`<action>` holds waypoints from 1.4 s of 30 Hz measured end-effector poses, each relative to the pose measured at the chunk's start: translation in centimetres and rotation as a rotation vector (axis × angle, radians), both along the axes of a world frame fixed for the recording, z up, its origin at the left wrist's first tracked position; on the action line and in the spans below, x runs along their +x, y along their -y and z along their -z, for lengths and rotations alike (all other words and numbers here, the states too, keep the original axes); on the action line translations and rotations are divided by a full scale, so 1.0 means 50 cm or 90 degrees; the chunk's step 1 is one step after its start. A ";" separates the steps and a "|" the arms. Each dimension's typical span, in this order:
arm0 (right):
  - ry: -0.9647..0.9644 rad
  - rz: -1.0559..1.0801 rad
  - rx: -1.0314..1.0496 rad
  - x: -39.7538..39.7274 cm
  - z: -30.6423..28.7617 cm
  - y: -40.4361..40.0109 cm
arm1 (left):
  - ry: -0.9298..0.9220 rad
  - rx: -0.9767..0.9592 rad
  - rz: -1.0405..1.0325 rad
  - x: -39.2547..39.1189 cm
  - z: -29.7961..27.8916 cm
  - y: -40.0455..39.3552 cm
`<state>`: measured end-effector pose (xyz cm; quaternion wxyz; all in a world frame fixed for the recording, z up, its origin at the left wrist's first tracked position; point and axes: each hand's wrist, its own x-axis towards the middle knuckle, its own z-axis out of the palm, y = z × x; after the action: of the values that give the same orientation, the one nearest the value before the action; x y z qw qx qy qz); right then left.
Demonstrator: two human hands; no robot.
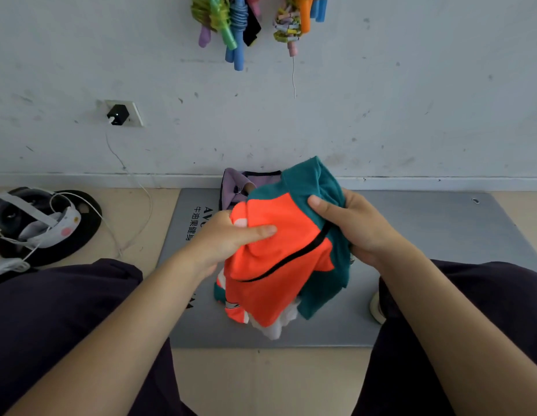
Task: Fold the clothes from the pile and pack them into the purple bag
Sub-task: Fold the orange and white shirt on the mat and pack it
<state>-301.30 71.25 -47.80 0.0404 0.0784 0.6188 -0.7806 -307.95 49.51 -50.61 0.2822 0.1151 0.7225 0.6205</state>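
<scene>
An orange and teal garment (pixel 279 259) with a black zip line is bunched up in the air over the grey mat (pixel 441 235). My left hand (pixel 231 238) grips its orange left side, thumb on top. My right hand (pixel 357 223) grips the teal right side, thumb over the fabric. A white piece of cloth (pixel 276 327) shows beneath the garment's lower edge. The purple bag (pixel 235 190) stands open at the far end of the mat by the wall, mostly hidden behind the garment.
A headset (pixel 33 217) with white cables lies on a black round pad at the left. A charger (pixel 118 115) is plugged into the wall socket. Coloured skipping ropes (pixel 231 25) hang on the wall. My dark-trousered legs flank the mat.
</scene>
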 end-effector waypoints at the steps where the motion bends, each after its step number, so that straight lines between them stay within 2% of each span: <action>1: -0.006 -0.009 0.009 0.001 -0.005 -0.006 | -0.031 -0.084 0.047 -0.005 -0.005 0.008; 3: -0.013 -0.048 0.027 0.006 -0.013 -0.014 | -0.116 -0.281 0.150 -0.015 -0.011 0.020; 4: -0.012 -0.078 0.041 0.009 -0.016 -0.013 | -0.154 -0.338 0.181 -0.019 -0.011 0.024; 5: -0.010 -0.114 0.061 0.013 -0.016 -0.011 | -0.179 -0.346 0.187 -0.021 -0.011 0.024; 7: -0.011 -0.185 0.111 0.018 -0.013 0.002 | -0.179 -0.231 0.188 -0.014 -0.018 0.019; 9: -0.022 -0.232 0.145 0.020 -0.010 0.017 | -0.115 -0.059 0.237 -0.005 -0.021 0.009; 10: -0.030 -0.240 0.148 0.020 -0.010 0.021 | -0.094 -0.020 0.255 -0.003 -0.018 0.005; 15: -0.039 -0.177 0.072 0.018 -0.015 0.001 | -0.054 -0.010 0.257 -0.007 -0.012 0.005; 19: -0.026 -0.075 0.069 0.017 -0.017 -0.016 | -0.111 -0.146 0.273 -0.015 -0.015 0.018; 20: -0.018 -0.047 0.090 0.015 -0.017 -0.019 | -0.124 -0.145 0.246 -0.014 -0.016 0.019; 22: -0.001 0.006 0.138 0.012 -0.013 -0.024 | -0.127 -0.068 0.132 -0.011 -0.016 0.018; 24: 0.010 0.031 0.167 0.010 -0.008 -0.020 | -0.073 0.049 0.033 -0.001 -0.015 0.002; 26: 0.002 0.030 0.168 0.009 -0.003 -0.006 | -0.064 0.054 0.059 0.015 -0.004 -0.018; 28: -0.012 0.023 0.143 0.010 0.003 0.017 | -0.094 -0.025 0.185 0.045 0.007 -0.037; 30: -0.019 0.026 0.150 0.009 0.015 0.039 | -0.110 -0.058 0.237 0.067 0.022 -0.057; 36: -0.004 0.021 0.165 -0.001 0.013 0.035 | -0.098 0.092 0.140 0.060 0.013 -0.059; 42: 0.075 -0.140 0.096 -0.002 0.019 -0.005 | -0.054 0.228 -0.113 0.003 -0.032 -0.012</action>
<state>-301.40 71.48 -48.75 0.1562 0.0589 0.6771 -0.7167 -307.79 50.10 -49.01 0.1707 0.1258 0.6191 0.7562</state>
